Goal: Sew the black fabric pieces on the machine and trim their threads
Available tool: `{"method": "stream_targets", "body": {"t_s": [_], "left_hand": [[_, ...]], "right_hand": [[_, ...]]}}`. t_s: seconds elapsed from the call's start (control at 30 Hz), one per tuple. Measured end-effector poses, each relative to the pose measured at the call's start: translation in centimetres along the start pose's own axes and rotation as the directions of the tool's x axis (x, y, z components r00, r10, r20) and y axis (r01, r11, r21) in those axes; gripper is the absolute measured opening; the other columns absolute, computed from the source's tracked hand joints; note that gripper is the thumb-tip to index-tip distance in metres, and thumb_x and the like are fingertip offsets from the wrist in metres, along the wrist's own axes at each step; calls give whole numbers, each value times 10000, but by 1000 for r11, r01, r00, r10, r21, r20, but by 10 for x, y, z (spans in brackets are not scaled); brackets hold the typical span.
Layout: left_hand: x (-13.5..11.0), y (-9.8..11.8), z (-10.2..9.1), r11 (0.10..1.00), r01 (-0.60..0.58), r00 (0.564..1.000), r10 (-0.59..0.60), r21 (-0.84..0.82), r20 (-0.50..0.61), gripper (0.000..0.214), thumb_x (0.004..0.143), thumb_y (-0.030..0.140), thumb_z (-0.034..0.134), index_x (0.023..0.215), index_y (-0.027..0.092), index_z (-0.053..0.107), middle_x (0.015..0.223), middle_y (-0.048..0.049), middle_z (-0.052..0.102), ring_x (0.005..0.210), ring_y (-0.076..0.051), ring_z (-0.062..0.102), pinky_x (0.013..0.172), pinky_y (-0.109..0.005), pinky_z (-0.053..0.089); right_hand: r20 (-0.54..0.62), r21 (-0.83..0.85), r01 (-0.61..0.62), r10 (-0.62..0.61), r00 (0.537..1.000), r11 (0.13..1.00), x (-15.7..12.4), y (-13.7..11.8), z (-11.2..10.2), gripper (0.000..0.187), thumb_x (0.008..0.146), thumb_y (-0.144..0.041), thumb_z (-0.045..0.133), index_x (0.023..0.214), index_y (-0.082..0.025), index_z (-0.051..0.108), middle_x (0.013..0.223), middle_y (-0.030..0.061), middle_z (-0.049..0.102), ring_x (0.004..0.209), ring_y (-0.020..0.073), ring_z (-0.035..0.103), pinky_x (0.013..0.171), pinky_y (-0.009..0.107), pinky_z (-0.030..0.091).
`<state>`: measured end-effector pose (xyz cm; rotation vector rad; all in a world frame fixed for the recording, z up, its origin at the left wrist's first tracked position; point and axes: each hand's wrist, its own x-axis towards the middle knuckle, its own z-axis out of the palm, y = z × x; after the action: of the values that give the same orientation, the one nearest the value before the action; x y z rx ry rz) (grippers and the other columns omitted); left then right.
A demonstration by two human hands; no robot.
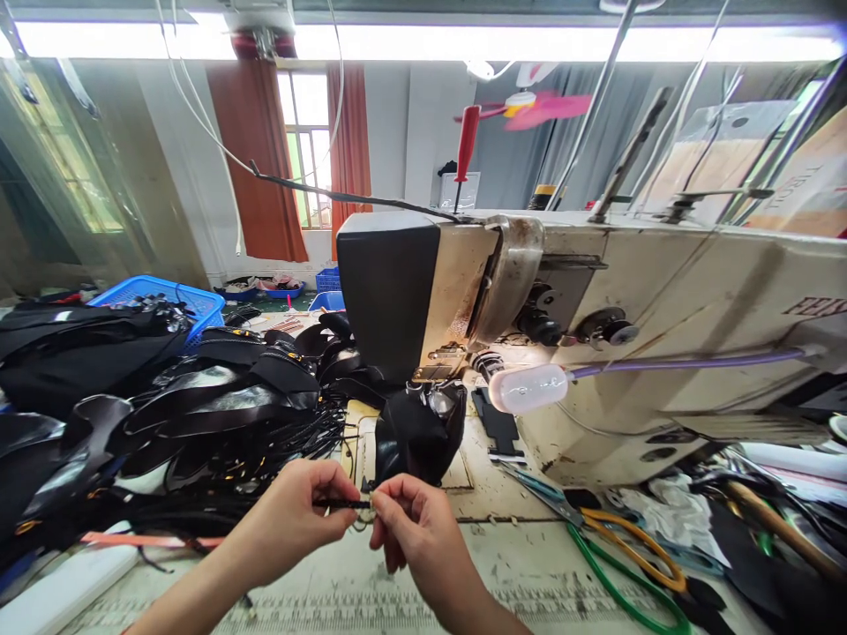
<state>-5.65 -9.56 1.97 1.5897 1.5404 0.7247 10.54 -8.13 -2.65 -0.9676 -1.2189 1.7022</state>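
Observation:
Between the fingertips of my left hand runs a thin black cord, pinched just in front of the sewing machine. The thumb and fingers of my right hand close on the cord's other end; that tip is mostly hidden by the fingers. Just beyond both hands, a black leather piece sits bunched under the machine's needle area, on the worn metal bed plate. Whether the cord is joined to this piece I cannot tell.
Black leather pieces and dark cords heap up at left, before a blue basket. Scissors with green handles and orange-handled ones lie at right. A lit lamp hangs beside the needle area. A ruler scale marks the front edge.

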Motion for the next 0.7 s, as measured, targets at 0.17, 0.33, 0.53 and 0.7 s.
{"method": "stream_targets", "body": {"t_s": [0.17, 0.33, 0.53, 0.7], "left_hand": [[-4, 0, 2, 999, 12, 1000, -13, -41, -23, 125, 667, 257, 601, 717, 159, 661, 671, 7, 640, 609, -113, 513, 551, -219, 391], [-4, -1, 6, 998, 23, 1000, -24, -65, -16, 146, 686, 303, 631, 720, 163, 655, 670, 13, 624, 618, -116, 510, 564, -220, 396], [-4, -5, 4, 999, -44, 999, 43, -10, -12, 136, 718, 300, 641, 726, 170, 678, 668, 15, 612, 624, -117, 490, 573, -219, 389], [5, 4, -25, 995, -96, 985, 92, -20, -148, 228, 734, 397, 653, 744, 171, 684, 639, 11, 591, 600, -119, 469, 550, -224, 380]], "right_hand": [[44, 97, -77, 73, 996, 992, -3, 2, -3, 420, 682, -541, 703, 717, -153, 543, 478, -30, 565, 336, 52, 380, 347, 180, 280], [73, 191, -109, 97, 993, 976, -2, 7, -4, 339, 709, -454, 702, 713, -154, 545, 484, -40, 544, 362, 50, 386, 356, 168, 275], [112, 80, -98, 89, 990, 992, -11, 4, -5, 385, 726, -531, 667, 725, -163, 554, 496, -25, 560, 362, 66, 392, 367, 192, 273], [-211, -509, 396, -557, 804, 765, -7, -20, -54, 339, 883, -458, 539, 708, -188, 644, 647, 44, 631, 595, 154, 532, 574, 272, 408]]}}
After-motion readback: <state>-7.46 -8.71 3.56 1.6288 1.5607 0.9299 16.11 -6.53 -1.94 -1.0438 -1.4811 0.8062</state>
